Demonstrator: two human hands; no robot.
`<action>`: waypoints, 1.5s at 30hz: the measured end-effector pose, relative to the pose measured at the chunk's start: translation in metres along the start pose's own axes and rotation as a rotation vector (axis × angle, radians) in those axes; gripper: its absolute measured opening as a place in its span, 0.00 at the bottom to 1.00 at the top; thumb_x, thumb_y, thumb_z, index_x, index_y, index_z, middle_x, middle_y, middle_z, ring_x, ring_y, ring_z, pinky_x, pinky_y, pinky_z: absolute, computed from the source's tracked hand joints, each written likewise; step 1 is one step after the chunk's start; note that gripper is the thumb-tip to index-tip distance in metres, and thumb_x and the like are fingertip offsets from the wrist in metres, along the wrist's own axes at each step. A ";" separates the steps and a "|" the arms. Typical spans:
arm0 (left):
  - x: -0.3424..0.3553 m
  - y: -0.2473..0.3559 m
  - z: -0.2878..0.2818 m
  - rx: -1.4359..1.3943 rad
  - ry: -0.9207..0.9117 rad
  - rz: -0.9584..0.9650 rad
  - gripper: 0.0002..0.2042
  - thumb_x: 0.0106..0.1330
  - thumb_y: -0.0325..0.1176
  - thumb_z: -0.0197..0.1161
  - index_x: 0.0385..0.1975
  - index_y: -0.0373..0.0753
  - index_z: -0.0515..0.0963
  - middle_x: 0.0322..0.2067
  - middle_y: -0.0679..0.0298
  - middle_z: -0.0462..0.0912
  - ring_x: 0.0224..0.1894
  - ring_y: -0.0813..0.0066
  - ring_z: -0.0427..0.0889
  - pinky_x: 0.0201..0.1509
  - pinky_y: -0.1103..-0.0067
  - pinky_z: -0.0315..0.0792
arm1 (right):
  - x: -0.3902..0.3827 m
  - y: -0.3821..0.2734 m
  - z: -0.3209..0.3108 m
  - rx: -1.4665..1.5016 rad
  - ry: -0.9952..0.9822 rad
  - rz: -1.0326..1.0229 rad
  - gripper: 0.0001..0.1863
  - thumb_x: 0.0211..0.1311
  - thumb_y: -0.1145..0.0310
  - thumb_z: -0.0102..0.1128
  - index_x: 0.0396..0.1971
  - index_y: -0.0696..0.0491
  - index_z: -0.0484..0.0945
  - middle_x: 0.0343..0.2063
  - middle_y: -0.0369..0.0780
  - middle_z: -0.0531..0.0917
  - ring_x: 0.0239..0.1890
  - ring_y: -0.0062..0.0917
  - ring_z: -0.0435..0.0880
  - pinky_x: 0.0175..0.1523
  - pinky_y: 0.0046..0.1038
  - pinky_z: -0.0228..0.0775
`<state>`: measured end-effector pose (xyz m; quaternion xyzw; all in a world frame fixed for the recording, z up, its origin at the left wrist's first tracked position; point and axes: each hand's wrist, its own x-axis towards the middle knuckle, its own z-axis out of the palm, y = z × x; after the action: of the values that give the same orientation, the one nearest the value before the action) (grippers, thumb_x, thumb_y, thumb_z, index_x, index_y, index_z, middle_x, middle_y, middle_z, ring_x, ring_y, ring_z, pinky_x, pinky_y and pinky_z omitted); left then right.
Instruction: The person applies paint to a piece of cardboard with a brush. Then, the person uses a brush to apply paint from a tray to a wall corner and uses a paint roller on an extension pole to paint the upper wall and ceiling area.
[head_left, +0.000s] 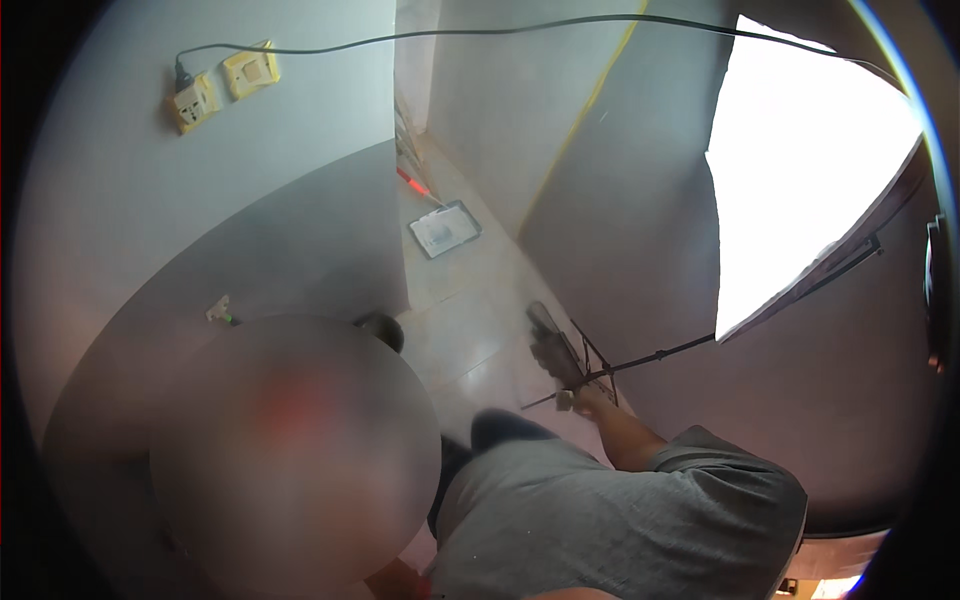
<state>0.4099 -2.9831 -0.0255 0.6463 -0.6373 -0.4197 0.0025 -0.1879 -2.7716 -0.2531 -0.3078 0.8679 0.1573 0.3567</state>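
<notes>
Neither of my hands can be made out; a sliver of skin at the lower edge is too partial to assign. A co-worker in a grey T-shirt bends below me, with a large blurred area over the head and left side. That person's bare arm reaches toward a small pale block beside a thin black stand; the grip is unclear. A pale scraper-like tool with a green part is against the left wall, partly hidden by the blur. A dark object lies by the stand's foot.
A bright white lamp panel stands at right. On the pale floor are a paint tray and a red-handled roller. A black cord runs from a taped socket across the top, near another taped wall plate.
</notes>
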 end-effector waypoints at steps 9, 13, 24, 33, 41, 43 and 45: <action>0.121 0.021 0.092 -0.104 -0.067 0.412 0.35 0.63 0.43 0.73 0.67 0.36 0.68 0.58 0.47 0.80 0.55 0.51 0.83 0.58 0.65 0.76 | 0.170 -0.002 -0.012 0.083 0.211 -0.237 0.17 0.53 0.68 0.64 0.45 0.52 0.86 0.45 0.51 0.87 0.49 0.45 0.87 0.51 0.42 0.78; 0.190 0.005 0.150 0.012 -0.166 0.246 0.33 0.63 0.51 0.70 0.61 0.34 0.73 0.57 0.45 0.79 0.58 0.48 0.81 0.62 0.62 0.74 | 0.209 -0.085 -0.014 0.263 0.188 -0.323 0.22 0.62 0.66 0.54 0.57 0.48 0.77 0.46 0.53 0.86 0.51 0.51 0.84 0.56 0.50 0.75; 0.290 0.059 0.252 0.108 -0.538 0.174 0.35 0.71 0.46 0.62 0.72 0.34 0.61 0.65 0.45 0.72 0.67 0.50 0.71 0.68 0.63 0.70 | 0.291 -0.022 0.023 0.150 0.193 -0.198 0.20 0.66 0.61 0.52 0.52 0.59 0.73 0.42 0.64 0.83 0.48 0.60 0.84 0.54 0.55 0.75; 0.344 0.218 0.287 -0.413 -0.394 -0.013 0.28 0.71 0.36 0.65 0.69 0.35 0.67 0.63 0.49 0.74 0.68 0.55 0.69 0.70 0.64 0.68 | 0.359 0.085 -0.017 0.393 0.216 -0.252 0.21 0.60 0.53 0.63 0.40 0.58 0.84 0.31 0.51 0.87 0.34 0.40 0.88 0.39 0.43 0.77; 0.406 0.387 0.216 0.007 -0.388 0.356 0.35 0.66 0.55 0.64 0.63 0.31 0.71 0.58 0.45 0.79 0.59 0.49 0.80 0.63 0.62 0.74 | 0.427 0.092 -0.147 0.323 0.119 0.031 0.24 0.56 0.51 0.69 0.36 0.60 0.85 0.23 0.51 0.86 0.27 0.44 0.88 0.32 0.46 0.77; 0.412 0.388 0.204 0.179 -0.407 0.273 0.36 0.69 0.58 0.59 0.65 0.32 0.70 0.57 0.44 0.79 0.60 0.49 0.79 0.64 0.61 0.73 | 0.432 0.056 -0.199 0.569 -0.123 0.268 0.21 0.57 0.55 0.69 0.38 0.60 0.86 0.21 0.49 0.84 0.21 0.40 0.86 0.26 0.44 0.77; 0.412 0.388 0.193 0.155 -0.371 0.227 0.36 0.68 0.58 0.60 0.65 0.32 0.69 0.58 0.44 0.79 0.60 0.49 0.79 0.64 0.61 0.73 | 0.445 0.024 -0.241 0.633 -0.128 0.235 0.20 0.58 0.56 0.69 0.38 0.60 0.86 0.21 0.48 0.84 0.19 0.39 0.85 0.24 0.43 0.77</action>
<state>-0.0820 -3.2939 -0.1640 0.4803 -0.7258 -0.4783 -0.1170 -0.5764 -3.0595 -0.4025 -0.0691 0.8791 -0.0609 0.4676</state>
